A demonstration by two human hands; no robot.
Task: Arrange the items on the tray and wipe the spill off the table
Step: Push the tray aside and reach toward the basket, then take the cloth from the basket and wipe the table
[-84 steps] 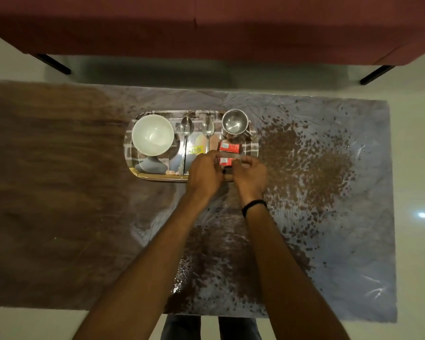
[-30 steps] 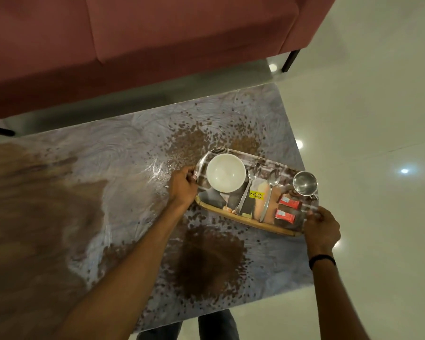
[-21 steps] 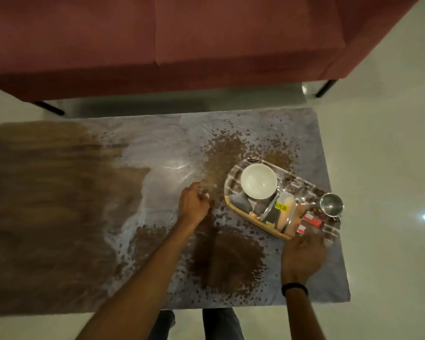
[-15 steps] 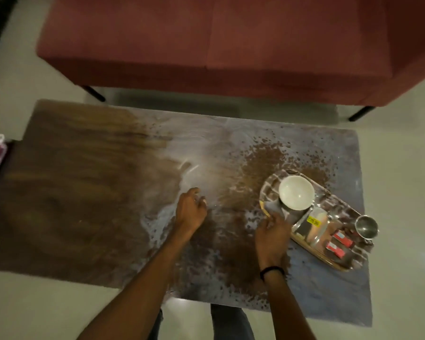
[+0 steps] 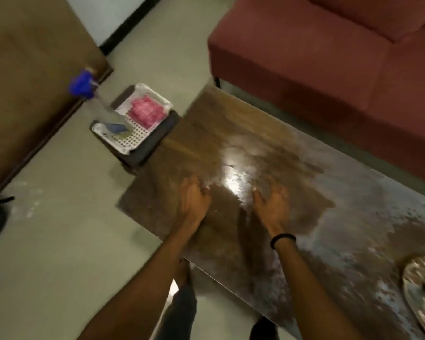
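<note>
At the far left a big brown piece of furniture [image 5: 27,77] fills the corner above the pale tiled floor [image 5: 59,241]. Beside it stands a spray bottle [image 5: 93,99] with a blue head, upright in a white perforated basket [image 5: 123,141] that also holds a folded pink cloth [image 5: 146,112]. The basket sits on a small dark stand [image 5: 152,141] just off the table's left end.

The table [image 5: 206,133] runs diagonally across the room, bare brown wood at its left end and a wet, shiny film with brown blotches, the spill [image 5: 353,229], spreading toward the right.

Both hands hover low over the left half of the table, empty. The left hand [image 5: 194,202] is palm down with fingers loosely spread, and the right hand [image 5: 272,207] is likewise spread open, a black band [image 5: 282,239] on its wrist.

Behind the table stands a red sofa [image 5: 329,57]. The tray [image 5: 420,290] lies at the lower right edge of view, mostly cut off, so its contents cannot be made out.
</note>
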